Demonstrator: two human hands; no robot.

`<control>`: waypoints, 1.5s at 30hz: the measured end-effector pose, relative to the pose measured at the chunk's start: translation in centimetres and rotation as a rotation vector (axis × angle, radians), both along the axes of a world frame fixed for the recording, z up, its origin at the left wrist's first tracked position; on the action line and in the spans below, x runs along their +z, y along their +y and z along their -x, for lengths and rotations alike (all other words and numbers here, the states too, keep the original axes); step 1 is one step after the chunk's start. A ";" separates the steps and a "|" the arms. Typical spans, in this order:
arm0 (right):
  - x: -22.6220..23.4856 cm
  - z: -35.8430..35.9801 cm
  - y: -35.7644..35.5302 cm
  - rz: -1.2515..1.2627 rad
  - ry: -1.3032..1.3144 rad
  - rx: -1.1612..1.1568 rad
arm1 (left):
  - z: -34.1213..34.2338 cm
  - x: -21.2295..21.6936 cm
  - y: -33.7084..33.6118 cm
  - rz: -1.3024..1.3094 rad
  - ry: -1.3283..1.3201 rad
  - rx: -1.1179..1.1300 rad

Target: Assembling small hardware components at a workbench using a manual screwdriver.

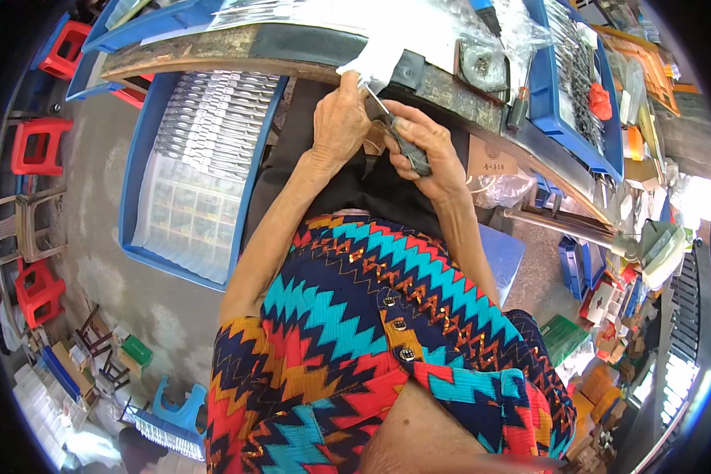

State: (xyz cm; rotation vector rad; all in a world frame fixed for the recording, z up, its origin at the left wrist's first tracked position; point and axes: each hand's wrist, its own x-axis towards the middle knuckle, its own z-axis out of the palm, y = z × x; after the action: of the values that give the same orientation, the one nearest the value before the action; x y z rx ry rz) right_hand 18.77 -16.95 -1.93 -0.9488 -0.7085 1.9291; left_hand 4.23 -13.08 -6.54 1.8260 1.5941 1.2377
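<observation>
Right hand closed around dark handle of a screwdriver, thin metal shaft angled up-left out of the fist toward the other hand. Left hand closed, fingers pinched on something small at the shaft tip; cannot tell what, hidden behind knuckles. Tip meeting that pinch just under a white plastic bag hanging over the worn bench edge. Both hands close together, held above the lap, black cloth below them. Left of the left hand, well apart: blue tray on the floor, rows of clear packets of silvery parts inside. Right of the right hand, near: brown paper tag, second screwdriver with dark handle on bench edge. Further right: another blue tray full of metal tools. Red stools far left.
</observation>
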 end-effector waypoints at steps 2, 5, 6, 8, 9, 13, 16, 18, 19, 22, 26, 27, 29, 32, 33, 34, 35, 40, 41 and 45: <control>-0.6 -0.2 -0.3 -0.060 -0.035 -0.010 | 0.3 0.4 0.0 0.023 -0.044 -0.045; -1.0 -0.8 -0.8 -0.037 -0.020 -0.022 | 0.9 1.4 -0.4 0.164 -0.171 -0.117; -1.1 -1.1 -0.9 -0.026 -0.017 -0.024 | 1.1 1.6 -0.5 0.192 -0.265 -0.163; -1.1 -1.4 -1.0 -0.056 0.004 0.005 | 1.6 1.8 -0.7 0.231 -0.358 -0.209; -1.2 -1.5 -1.0 -0.044 0.007 0.002 | 1.8 1.8 -1.0 0.265 -0.435 -0.245; -1.2 -1.1 -1.1 -0.152 -0.088 0.064 | 3.0 3.1 -2.1 0.432 -0.599 -0.326; -1.0 -0.5 -1.2 -0.202 -0.123 0.166 | 3.8 3.5 -3.0 0.463 -0.709 -0.334; -1.2 0.4 -1.2 -0.237 -0.155 0.186 | 4.4 3.0 -3.6 0.403 -0.783 -0.318; -1.3 0.9 -1.3 -0.280 -0.191 0.201 | 4.6 2.9 -3.9 0.409 -0.784 -0.311; -0.8 1.9 -0.9 -0.262 -0.387 0.232 | 5.3 2.3 -4.6 0.434 -0.934 -0.236; -0.8 3.7 -0.7 -0.371 -0.561 0.190 | 5.5 2.3 -5.1 0.588 -1.123 -0.213; -0.8 4.0 -0.7 -0.410 -0.603 0.178 | 5.3 2.1 -5.3 0.593 -1.130 -0.207; -1.1 4.4 -0.8 -0.447 -0.629 0.167 | 4.7 1.7 -5.5 0.576 -1.118 -0.160; -1.5 4.4 -0.9 -0.402 -0.688 0.172 | 4.4 1.2 -5.5 0.596 -1.133 -0.153; -1.7 4.3 -0.9 -0.393 -0.677 0.168 | 4.4 1.1 -5.5 0.598 -1.111 -0.155; -1.9 4.3 -0.9 -0.386 -0.666 0.164 | 4.4 0.9 -5.5 0.601 -1.115 -0.154; -1.9 4.3 -0.9 -0.383 -0.668 0.166 | 4.4 0.7 -5.5 0.613 -1.112 -0.146; -1.8 4.5 -0.8 -0.396 -0.696 0.181 | 5.3 0.0 -5.9 0.665 -1.085 -0.171; -1.8 4.5 -0.8 -0.395 -0.695 0.189 | 5.4 0.2 -6.1 0.673 -1.054 -0.172; -1.8 4.6 -0.7 -0.387 -0.697 0.191 | 5.6 0.2 -7.1 0.705 -0.945 -0.187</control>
State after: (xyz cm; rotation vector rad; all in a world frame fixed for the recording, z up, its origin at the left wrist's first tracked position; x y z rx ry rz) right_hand 14.19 -17.68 -3.74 -1.3399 -1.5561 1.5044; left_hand -1.36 -20.21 -6.34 0.7310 1.0554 1.0112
